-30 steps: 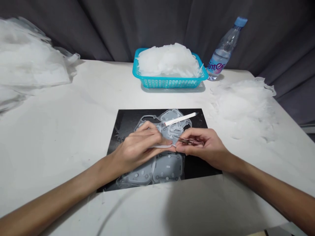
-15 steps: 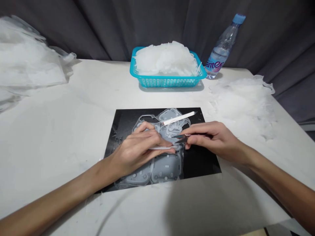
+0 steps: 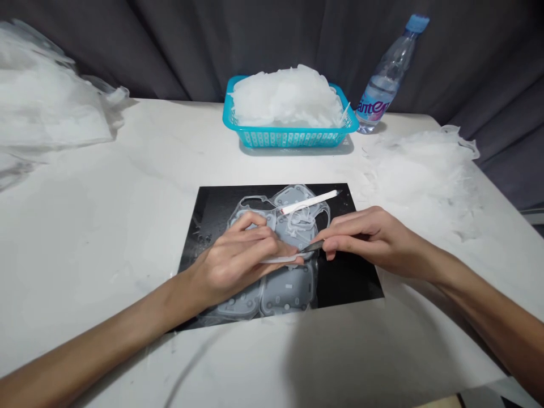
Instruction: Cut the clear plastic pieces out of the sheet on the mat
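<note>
My left hand pinches a thin translucent silicone piece on edge between thumb and fingers. My right hand grips metal tweezers, whose pressed-together tips meet the end of that piece beside my left fingertips. What the tips hold, if anything, is too small to make out. Beneath both hands lies a translucent moulded sheet with rounded panels and small holes, on a black board. Part of the sheet is hidden by my left hand. A white pen-like tool rests across the sheet's far part.
Behind the board stands a blue basket heaped with white translucent pieces. A water bottle is at its right. Piles of translucent material lie at the right and far left of the white table.
The tweezers' tips, apart before, are now pressed together at the end of the silicone piece. My left hand has stayed nearly still. The view has shifted slightly.
</note>
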`<state>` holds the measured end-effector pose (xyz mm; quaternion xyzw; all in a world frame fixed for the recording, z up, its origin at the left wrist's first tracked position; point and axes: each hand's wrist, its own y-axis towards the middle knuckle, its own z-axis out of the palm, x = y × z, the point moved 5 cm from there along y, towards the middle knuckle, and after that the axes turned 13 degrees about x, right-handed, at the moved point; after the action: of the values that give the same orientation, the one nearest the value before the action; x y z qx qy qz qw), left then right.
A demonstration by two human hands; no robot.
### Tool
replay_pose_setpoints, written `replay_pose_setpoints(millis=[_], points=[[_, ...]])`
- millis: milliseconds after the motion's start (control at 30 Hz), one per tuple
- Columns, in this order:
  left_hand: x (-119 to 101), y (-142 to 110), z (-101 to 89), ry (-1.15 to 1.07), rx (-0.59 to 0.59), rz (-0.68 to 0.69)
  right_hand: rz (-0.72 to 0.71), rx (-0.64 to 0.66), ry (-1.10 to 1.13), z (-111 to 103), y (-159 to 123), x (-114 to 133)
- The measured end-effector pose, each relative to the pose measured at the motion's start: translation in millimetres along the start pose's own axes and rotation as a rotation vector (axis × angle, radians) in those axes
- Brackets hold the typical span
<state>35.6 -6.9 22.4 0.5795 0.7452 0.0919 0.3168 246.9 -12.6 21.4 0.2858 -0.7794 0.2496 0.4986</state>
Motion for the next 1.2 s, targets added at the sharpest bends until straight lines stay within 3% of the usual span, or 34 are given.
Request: replay_pose_setpoints(millis=[500,867,1200], points=[[-5.2,-1.5,5.1,0.096,0.072,0.070,-0.061,0.010,-0.276,0.3,-3.0,9.2],[-4.5,-1.5,5.3,0.100,0.085,0.110,-0.036,0.048,-0.206,-0.6,-2.9,4.6],[-5.8,-4.7,7.9,0.155,0.116,0.061,-0.012,0.105,-0.132,2.1,-0.6,2.8]])
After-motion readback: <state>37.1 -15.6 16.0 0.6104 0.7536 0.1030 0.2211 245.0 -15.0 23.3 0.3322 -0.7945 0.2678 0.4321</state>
